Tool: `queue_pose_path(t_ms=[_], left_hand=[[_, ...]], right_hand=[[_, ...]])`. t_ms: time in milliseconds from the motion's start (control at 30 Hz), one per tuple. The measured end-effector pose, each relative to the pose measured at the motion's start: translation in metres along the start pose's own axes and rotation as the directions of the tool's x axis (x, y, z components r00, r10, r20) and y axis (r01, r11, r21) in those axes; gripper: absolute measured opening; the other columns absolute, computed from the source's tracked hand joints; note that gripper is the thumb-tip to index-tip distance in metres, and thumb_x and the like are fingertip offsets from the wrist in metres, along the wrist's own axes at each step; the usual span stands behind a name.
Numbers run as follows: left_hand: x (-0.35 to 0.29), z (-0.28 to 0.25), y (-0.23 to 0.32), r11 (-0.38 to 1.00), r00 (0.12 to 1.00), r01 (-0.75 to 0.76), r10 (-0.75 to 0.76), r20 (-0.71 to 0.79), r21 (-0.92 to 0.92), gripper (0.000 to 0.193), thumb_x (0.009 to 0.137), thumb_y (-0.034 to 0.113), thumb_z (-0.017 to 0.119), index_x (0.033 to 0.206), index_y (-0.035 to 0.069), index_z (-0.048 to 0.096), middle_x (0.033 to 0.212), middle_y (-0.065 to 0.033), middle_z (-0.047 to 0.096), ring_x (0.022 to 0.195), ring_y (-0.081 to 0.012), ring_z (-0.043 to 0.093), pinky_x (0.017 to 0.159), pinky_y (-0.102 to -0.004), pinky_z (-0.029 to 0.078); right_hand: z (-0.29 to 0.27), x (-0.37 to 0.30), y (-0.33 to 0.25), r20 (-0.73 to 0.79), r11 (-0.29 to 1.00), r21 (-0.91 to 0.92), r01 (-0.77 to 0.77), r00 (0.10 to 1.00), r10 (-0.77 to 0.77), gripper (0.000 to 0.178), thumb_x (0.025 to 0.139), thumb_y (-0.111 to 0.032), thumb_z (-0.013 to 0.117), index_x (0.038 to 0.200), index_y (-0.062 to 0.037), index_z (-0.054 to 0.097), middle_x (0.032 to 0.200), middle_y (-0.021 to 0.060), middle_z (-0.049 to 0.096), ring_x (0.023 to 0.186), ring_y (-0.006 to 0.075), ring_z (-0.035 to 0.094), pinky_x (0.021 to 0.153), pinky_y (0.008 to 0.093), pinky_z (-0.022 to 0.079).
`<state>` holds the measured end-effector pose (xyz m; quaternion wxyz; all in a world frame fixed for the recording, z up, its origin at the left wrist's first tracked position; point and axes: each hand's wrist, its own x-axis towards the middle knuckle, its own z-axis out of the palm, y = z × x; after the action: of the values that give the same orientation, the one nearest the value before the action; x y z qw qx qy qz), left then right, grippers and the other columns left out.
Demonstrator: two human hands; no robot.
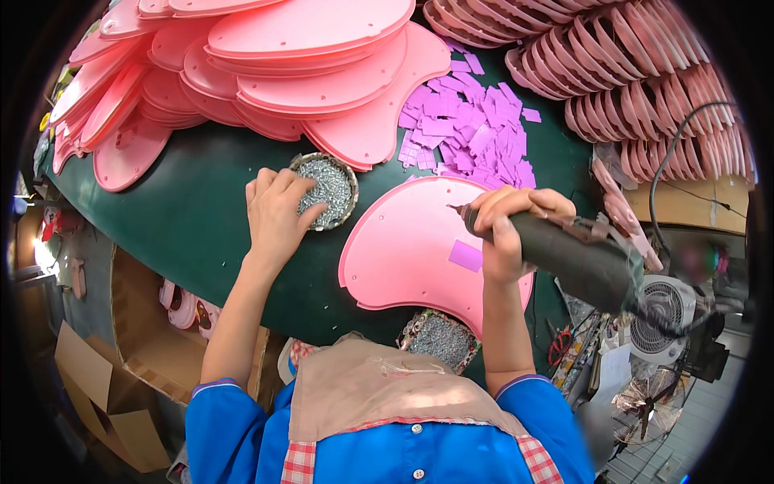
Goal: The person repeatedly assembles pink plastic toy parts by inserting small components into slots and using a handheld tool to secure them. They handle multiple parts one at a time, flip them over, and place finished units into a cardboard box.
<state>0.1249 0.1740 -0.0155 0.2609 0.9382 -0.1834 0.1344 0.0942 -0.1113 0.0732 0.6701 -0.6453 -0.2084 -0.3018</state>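
My left hand (278,206) reaches over the rim of a round bowl (352,203) filled with small silvery screws (329,184). Its thumb and forefinger are apart at the screws, and no screw shows in its grasp. A dark electric screwdriver (568,258) is gripped in my right hand (508,230), its thin bit pointing left above a curved pink plastic panel (411,242). That panel lies on the dark green table before me, with small holes along its edge. One flat purple piece (465,256) rests on its face, near my right wrist.
Stacked pink panels (314,48) fill the far left, beside a heap of purple pieces (472,121). Rows of pink parts (605,48) stand far right. A second screw container (442,339) sits near my apron. Cardboard boxes (85,367) are left; a white fan (663,319) and red-handled pliers (558,343) are right.
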Motion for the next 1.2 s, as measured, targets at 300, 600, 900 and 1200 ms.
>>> queue_pose_path(t_ms=[300, 600, 900, 1200], left_hand=[[0.013, 0.014, -0.003, 0.996, 0.999, 0.005, -0.009, -0.047, -0.090, 0.010, 0.085, 0.009, 0.076, 0.090, 0.008, 0.067, 0.087, -0.0047, 0.064, 0.086, -0.0251, 0.059, 0.088, -0.0400, 0.040], [0.007, 0.001, 0.079, 0.720, 0.980, -0.096, 0.188, 0.060, -0.688, 0.013, 0.084, -0.003, 0.076, 0.092, 0.001, 0.066, 0.084, -0.0117, 0.064, 0.075, -0.0266, 0.063, 0.069, -0.0351, 0.051], [-0.017, 0.015, 0.105, 0.551, 0.967, -0.175, 0.251, -0.039, -0.816, 0.019, 0.085, -0.006, 0.075, 0.099, 0.001, 0.063, 0.087, -0.0105, 0.067, 0.077, -0.0244, 0.064, 0.070, -0.0343, 0.051], [-0.025, 0.013, 0.107, 0.625, 0.864, -0.487, 0.447, -0.231, -0.610, 0.023, 0.081, -0.004, 0.079, 0.097, 0.003, 0.064, 0.086, -0.0086, 0.066, 0.075, -0.0252, 0.062, 0.066, -0.0356, 0.049]], right_hand=[[-0.013, -0.004, 0.046, -0.067, 0.998, -0.055, -0.009, 0.998, 0.005, 0.045, 0.087, 0.005, 0.064, 0.120, -0.0049, 0.036, 0.068, 0.0083, 0.058, 0.057, 0.0182, 0.059, 0.062, 0.0407, 0.059], [-0.014, -0.008, 0.011, -0.165, 0.957, 0.254, -0.142, 0.968, 0.188, 0.047, 0.088, 0.010, 0.062, 0.126, -0.0106, 0.043, 0.069, 0.0094, 0.058, 0.057, 0.0200, 0.056, 0.062, 0.0418, 0.054], [-0.002, -0.024, -0.086, 0.039, 0.909, 0.324, -0.262, 0.964, 0.264, 0.048, 0.092, -0.015, 0.074, 0.124, -0.0198, 0.038, 0.082, 0.0077, 0.066, 0.071, 0.0234, 0.064, 0.077, 0.0470, 0.055], [0.009, -0.037, -0.092, -0.014, 0.942, 0.257, -0.216, 0.974, 0.227, 0.044, 0.090, -0.010, 0.066, 0.128, -0.0135, 0.044, 0.077, 0.0070, 0.062, 0.060, 0.0189, 0.059, 0.069, 0.0393, 0.054]])
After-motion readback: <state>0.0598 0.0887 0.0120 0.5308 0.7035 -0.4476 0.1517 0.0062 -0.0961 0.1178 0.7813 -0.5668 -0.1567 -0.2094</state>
